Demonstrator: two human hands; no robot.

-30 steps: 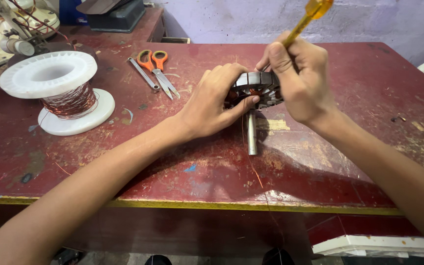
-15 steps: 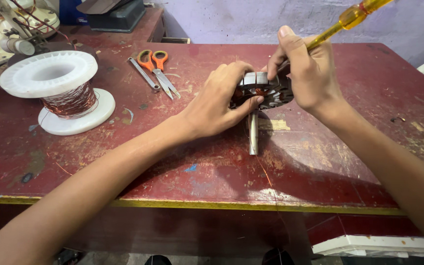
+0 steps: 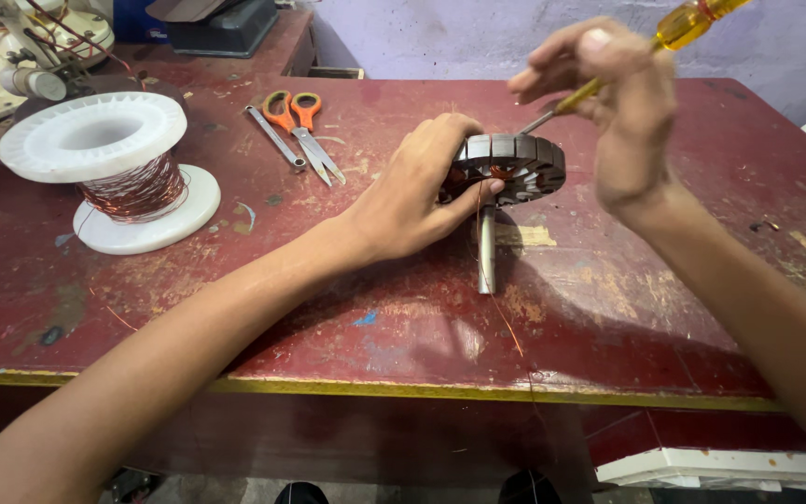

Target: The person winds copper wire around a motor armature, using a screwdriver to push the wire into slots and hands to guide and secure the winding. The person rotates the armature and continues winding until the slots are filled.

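Right now the left hand (image 3: 412, 201) grips a round grey motor core (image 3: 513, 166) near the middle of the scuffed red worktop (image 3: 608, 308), its steel shaft (image 3: 486, 250) pointing toward the near edge. Raised above it, the right hand (image 3: 622, 112) pinches a yellow-handled screwdriver (image 3: 646, 51), tip at the core's far rim. A white spool of copper wire (image 3: 109, 168) stands well to the left, orange-handled scissors (image 3: 305, 131) behind. Bare worktop lies open to the right and along the yellow-trimmed front edge.
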